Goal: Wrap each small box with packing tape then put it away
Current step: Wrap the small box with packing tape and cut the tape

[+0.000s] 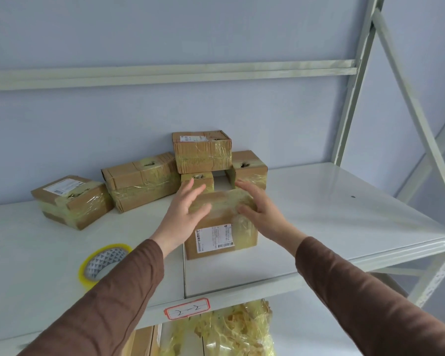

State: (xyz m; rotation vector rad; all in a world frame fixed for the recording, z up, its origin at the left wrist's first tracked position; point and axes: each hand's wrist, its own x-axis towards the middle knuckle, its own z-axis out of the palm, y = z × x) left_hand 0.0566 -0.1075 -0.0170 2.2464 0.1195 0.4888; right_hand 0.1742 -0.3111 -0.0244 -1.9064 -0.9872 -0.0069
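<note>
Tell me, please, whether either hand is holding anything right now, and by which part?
Neither grips. The left hand and right hand, fingers spread open, flank the taped top of the nearest cardboard box, which rests on the shelf.

Shelf: taped boxes, tape roll

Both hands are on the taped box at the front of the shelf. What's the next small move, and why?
Probably slide the front box back toward the stacked boxes by the wall. Tape already covers its top, the left hand and right hand rest open on it, and the tape roll lies apart, so wrapping looks finished. A gap shows just behind it.
</note>
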